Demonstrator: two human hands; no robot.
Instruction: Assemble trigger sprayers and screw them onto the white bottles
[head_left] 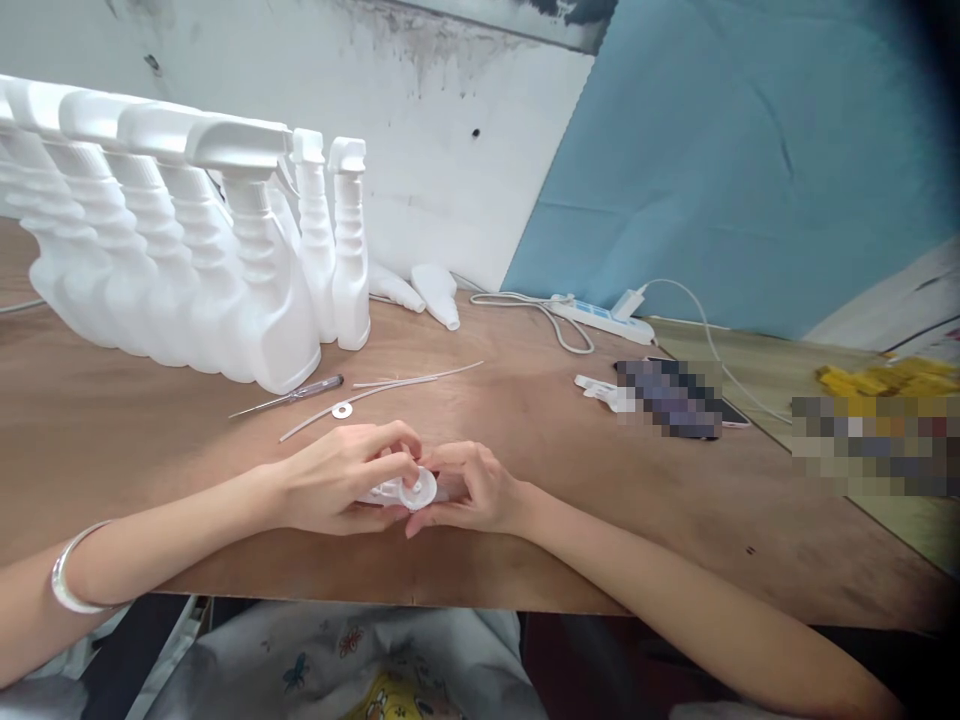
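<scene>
My left hand (pixel 345 475) and my right hand (pixel 472 490) meet over the near part of the brown table (pixel 525 430). Together they grip a white spray trigger head (pixel 409 490), whose round screw collar faces me between the fingertips. Most of the head's body is hidden under my left fingers. A small white washer ring (pixel 342 410) and thin white dip tubes (pixel 390 385) lie on the wood just beyond my hands. A silver bracelet (pixel 71 580) circles my left wrist.
A row of white spray bottles (pixel 187 260) stands at the back left, with a screwdriver (pixel 289 397) in front of it. Two loose white bottle parts (pixel 439 292), a power strip (pixel 600 318) with cables, a phone (pixel 675 398) and yellow items (pixel 885 378) lie farther right.
</scene>
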